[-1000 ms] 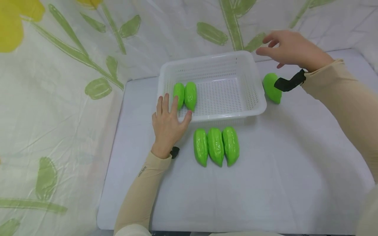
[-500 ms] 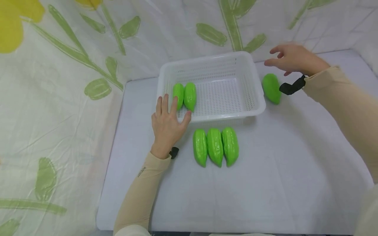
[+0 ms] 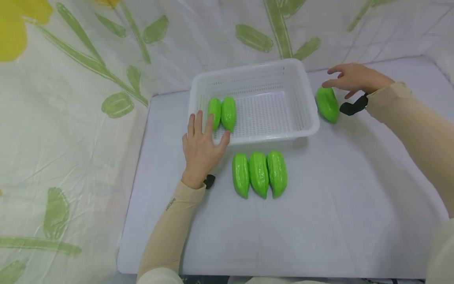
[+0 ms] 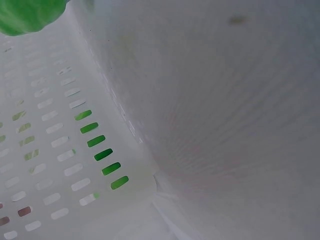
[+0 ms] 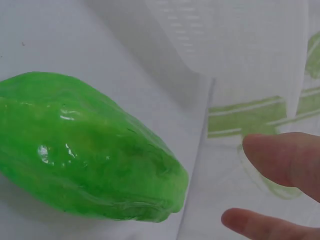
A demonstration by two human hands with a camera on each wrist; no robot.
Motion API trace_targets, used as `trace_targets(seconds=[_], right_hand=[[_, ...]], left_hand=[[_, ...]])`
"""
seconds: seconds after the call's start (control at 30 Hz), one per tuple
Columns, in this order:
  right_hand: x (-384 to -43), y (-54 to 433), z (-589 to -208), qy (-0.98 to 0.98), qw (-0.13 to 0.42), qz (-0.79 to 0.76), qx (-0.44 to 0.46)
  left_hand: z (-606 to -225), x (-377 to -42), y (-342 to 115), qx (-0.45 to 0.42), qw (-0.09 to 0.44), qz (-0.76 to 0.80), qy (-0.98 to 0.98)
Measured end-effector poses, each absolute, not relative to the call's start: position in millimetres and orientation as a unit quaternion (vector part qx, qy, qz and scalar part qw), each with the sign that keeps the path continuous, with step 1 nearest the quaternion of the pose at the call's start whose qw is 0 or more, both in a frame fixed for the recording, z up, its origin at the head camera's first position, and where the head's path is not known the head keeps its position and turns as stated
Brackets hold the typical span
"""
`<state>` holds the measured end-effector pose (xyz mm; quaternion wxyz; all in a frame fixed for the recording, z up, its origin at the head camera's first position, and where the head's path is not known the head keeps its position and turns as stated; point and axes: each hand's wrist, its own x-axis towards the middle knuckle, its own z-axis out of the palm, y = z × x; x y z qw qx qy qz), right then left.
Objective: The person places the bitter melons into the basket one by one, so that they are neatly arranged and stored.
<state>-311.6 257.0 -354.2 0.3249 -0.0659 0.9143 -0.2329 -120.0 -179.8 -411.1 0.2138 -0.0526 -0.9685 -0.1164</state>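
Note:
A white perforated plastic basket [image 3: 269, 138] stands at the back of the table. Inside it, at the left, lie two glossy green vegetables [image 3: 228, 113], elongated with a pointed tip, like toy peppers. My left hand [image 3: 202, 152] spreads its fingers over the basket's front left corner, overlapping one of them. To the right of the basket another green vegetable [image 5: 85, 150] lies on the table. My right hand [image 3: 358, 78] hovers just over its far end, thumb [image 5: 280, 155] and fingers apart, holding nothing.
In front of the basket, three more green vegetables [image 3: 259, 174] lie side by side, tips toward me. A white cloth covers the table [image 3: 319, 228]. Flower-printed sheeting [image 3: 198, 39] hangs behind the table and along its left side.
My right hand has moved down and slightly right, closer to the single vegetable beside the basket. My left hand and the other vegetables stay where they were.

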Motion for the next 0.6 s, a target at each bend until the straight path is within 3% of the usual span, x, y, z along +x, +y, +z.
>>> trace_targets(seconds=[0.6], right_hand=[[-315.5,258.4,-373.6,0.888,0.353,-0.286,-0.066]], left_hand=[[-409.3,-119.6,-178.7,-0.053,0.219,-0.117,-0.967]])
